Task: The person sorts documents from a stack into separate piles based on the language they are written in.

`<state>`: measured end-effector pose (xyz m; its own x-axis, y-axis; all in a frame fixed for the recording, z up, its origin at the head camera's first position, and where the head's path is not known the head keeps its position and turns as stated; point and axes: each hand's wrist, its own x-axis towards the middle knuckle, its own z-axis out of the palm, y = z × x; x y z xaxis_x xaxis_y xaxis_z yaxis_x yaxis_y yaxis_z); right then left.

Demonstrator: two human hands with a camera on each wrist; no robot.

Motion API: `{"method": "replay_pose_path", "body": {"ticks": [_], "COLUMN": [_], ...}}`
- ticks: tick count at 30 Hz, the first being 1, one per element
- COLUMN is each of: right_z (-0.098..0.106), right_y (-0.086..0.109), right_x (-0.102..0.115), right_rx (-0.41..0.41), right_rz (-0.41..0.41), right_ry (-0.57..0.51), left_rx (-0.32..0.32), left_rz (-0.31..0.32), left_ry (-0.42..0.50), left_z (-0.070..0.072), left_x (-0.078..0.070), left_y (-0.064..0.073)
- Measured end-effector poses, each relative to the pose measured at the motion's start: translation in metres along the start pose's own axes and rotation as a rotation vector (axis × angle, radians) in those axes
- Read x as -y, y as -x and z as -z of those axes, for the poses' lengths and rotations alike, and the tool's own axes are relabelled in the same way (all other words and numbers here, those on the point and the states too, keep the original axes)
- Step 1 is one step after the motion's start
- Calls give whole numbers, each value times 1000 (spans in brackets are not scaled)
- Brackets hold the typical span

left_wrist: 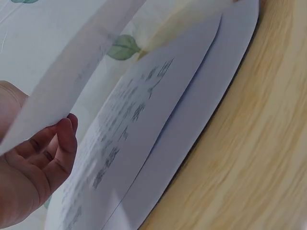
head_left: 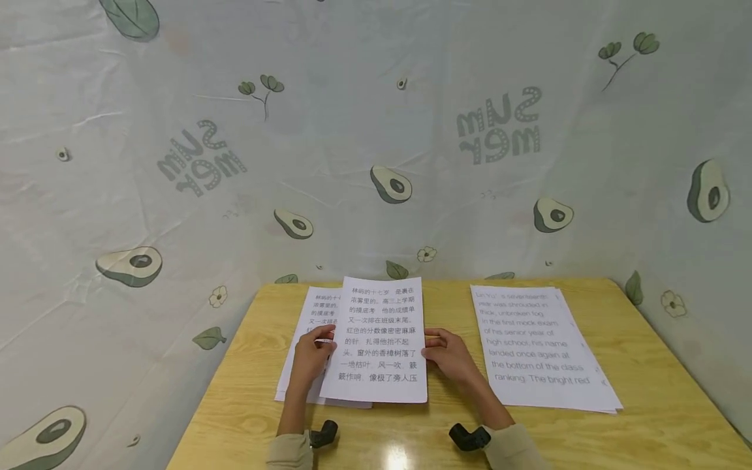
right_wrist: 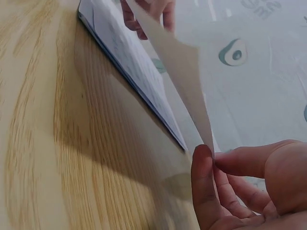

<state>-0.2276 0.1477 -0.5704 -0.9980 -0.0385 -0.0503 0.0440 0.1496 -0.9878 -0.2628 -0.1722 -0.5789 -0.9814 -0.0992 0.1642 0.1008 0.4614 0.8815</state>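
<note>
A sheet of paper [head_left: 382,346] printed with large Chinese characters is held up above the table between both hands. At its left edge my left hand [head_left: 313,358] pinches it; the left wrist view shows thumb and fingers of the hand [left_wrist: 41,163] on the sheet's edge. My right hand [head_left: 451,356] pinches the opposite edge, and the right wrist view shows its thumb and fingers [right_wrist: 204,177] meeting on the paper [right_wrist: 187,76]. Below and to the left lies a stack of similar Chinese pages [head_left: 294,365], partly hidden by the raised sheet and left hand.
On the right of the wooden table [head_left: 564,437] lies a slightly fanned stack of English-printed pages [head_left: 534,352]. Behind the table hangs a pale curtain [head_left: 352,130] with avocado and leaf prints. Black mounts [head_left: 469,436] sit on both wrists.
</note>
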Motion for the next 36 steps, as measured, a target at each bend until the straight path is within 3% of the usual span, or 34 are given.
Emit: {"method": "replay_pose_path", "body": {"ticks": [15, 19, 28, 36], "right_z": [-61, -75, -94, -100], "right_y": [-24, -28, -34, -35], "right_x": [-3, -4, -7, -3], "right_rx": [-32, -27, -24, -37], "right_rz": [-13, -15, -19, -26], "right_ry": [-59, -90, -56, -22], "left_rx": [-4, 1, 7, -25], "left_rz": [88, 84, 100, 110], "left_ry": [-46, -62, -73, -105], "left_z": [50, 60, 74, 74], "left_x": [22, 28, 40, 45], "left_y": [-16, -20, -23, -23]}}
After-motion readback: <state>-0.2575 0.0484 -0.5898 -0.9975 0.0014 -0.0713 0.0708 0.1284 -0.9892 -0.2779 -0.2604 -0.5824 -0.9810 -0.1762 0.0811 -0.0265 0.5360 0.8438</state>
